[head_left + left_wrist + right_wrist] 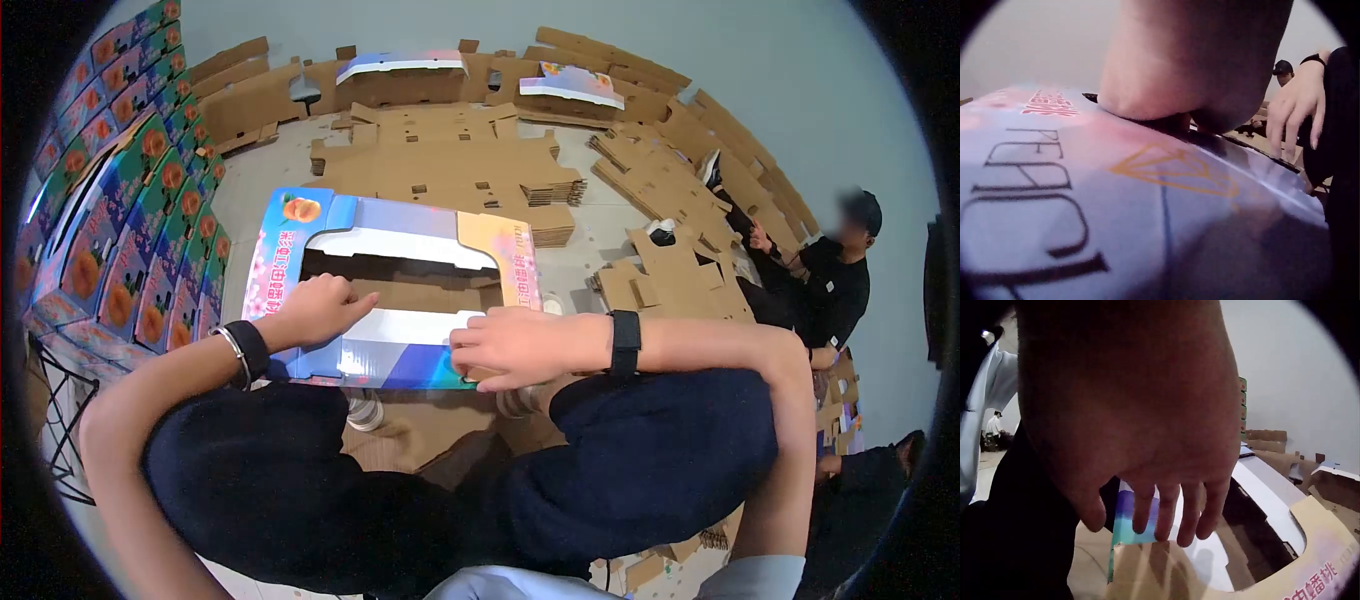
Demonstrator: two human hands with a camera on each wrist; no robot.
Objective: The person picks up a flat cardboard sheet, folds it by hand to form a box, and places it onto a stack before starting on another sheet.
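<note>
A person leans over a flat blue-and-pink printed cardboard carton (290, 250) on the floor just before their knees. The right hand (510, 345) presses straight fingers on its white inner flap (410, 325). The left hand (315, 310) rests curled at the opening's rim, and whether it grips cannot be told. Even pressure along the crease looks wise. Stacked brown cardboard blanks (450, 165) crowd the far side, finished boxes (130, 230) the floor's left edge, and a seated worker (835, 275) its right.

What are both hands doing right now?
Left hand: curled, resting on the printed carton; grip cannot be told.
Right hand: open, pressing the carton.
</note>
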